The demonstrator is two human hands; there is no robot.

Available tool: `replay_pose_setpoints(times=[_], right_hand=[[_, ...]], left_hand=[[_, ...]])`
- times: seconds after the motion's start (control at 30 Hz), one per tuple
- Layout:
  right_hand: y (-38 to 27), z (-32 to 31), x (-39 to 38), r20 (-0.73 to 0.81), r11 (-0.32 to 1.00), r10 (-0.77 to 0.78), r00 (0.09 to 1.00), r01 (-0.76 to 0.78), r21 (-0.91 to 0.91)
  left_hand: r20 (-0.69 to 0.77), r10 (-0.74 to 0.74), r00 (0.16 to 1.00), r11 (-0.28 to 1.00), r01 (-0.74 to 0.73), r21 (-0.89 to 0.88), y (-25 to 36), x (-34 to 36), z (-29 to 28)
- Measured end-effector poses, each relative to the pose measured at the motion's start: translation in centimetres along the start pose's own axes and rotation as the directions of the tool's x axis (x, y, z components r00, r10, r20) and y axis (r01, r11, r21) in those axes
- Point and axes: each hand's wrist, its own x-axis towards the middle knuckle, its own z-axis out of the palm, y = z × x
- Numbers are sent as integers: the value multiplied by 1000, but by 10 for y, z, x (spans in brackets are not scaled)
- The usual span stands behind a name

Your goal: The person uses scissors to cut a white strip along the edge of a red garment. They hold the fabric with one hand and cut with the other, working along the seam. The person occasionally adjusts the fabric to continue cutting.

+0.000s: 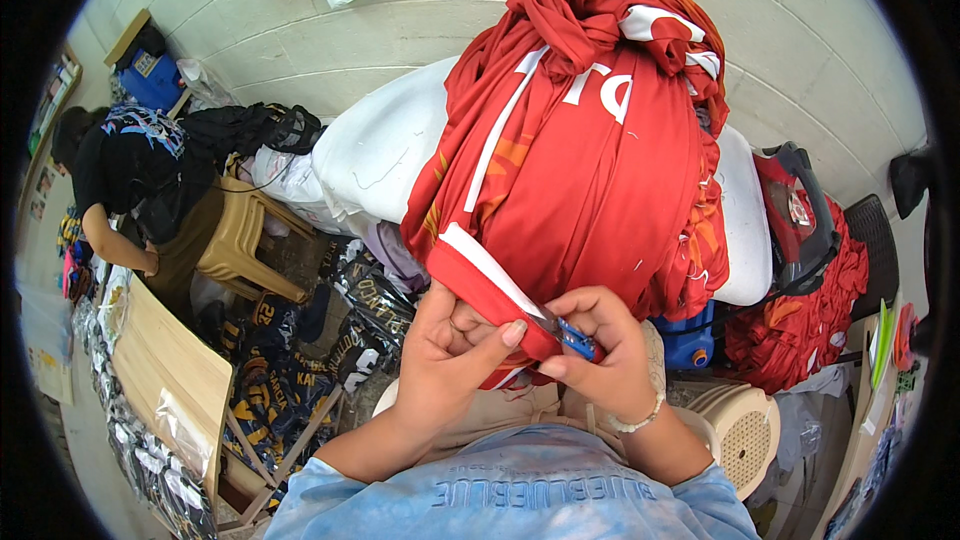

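Note:
My left hand [450, 345] pinches the folded edge of a red garment [470, 285], its thumb pressed on the red band beside a white strip. In my right hand [608, 350] is a small pair of blue-handled thread snips [577, 338], its blades lying against the band near my left thumb. The blade tips are too small to make out clearly. Beyond my hands a big heap of red jerseys [590, 190] with white lettering and orange patterns is piled up, and the garment edge I hold lies against it.
White padding or a sack [385, 140] lies under the heap. On the left a person [140, 170] in black bends beside a tan plastic stool [245, 235]. Dark printed garments [280, 360] cover the floor there. A beige stool [735, 435] and more red cloth [800, 335] are on the right.

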Motion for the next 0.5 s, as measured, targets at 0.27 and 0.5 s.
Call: replay_pose_setpoints(times=[0.27, 0.5], right_hand=[[6, -9, -2, 110, 942, -23, 994, 59, -331], [5, -2, -3, -13, 946, -195, 981, 184, -266]], left_hand=[[-124, -49, 991, 990, 32, -134, 2, 7, -9], [-73, -48, 996, 993, 40, -107, 2, 4, -5]])
